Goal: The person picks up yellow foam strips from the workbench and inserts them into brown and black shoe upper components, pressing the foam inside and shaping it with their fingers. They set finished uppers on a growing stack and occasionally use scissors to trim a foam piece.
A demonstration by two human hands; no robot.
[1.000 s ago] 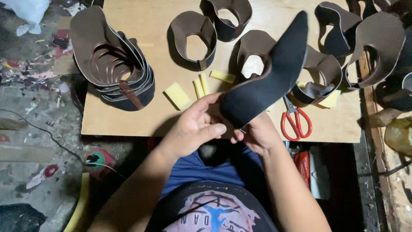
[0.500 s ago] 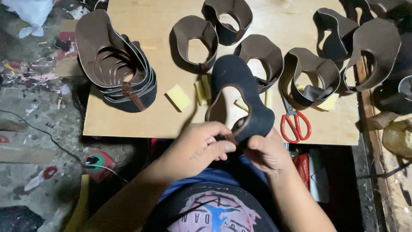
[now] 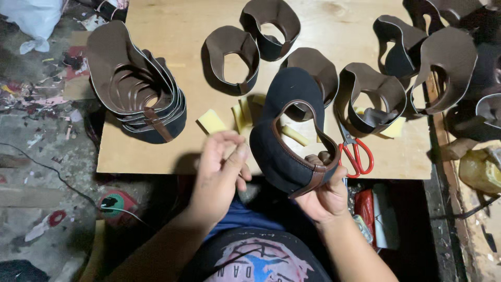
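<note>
We noted the right hand (image 3: 326, 196) pinching the dark shoe upper (image 3: 292, 138) at its heel seam, above the board's (image 3: 334, 31) near edge; left hand (image 3: 222, 172) loosely spread, free. One-handed hold risked slipping.
</note>
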